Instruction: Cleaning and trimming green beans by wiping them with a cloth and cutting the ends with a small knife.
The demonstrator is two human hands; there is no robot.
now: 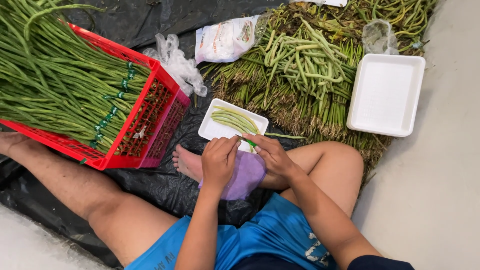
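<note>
a thin green bean piece [248, 142] is pinched between the left hand [218, 161] and right hand [271, 155], both closed on it, at the near edge of a small white tray [216, 129] of beans. beyond lie a white printed plastic bag [225, 39] and an empty white tray [386, 94].

My left hand [218, 161] and right hand [272, 156] meet in front of me, just beside each other, fingers curled inward and fingertips pinched together. Both forearms reach forward from my lap and converge at the wrists. I sit with my left leg stretched out and my right knee bent, bare foot tucked under my hands.
</note>
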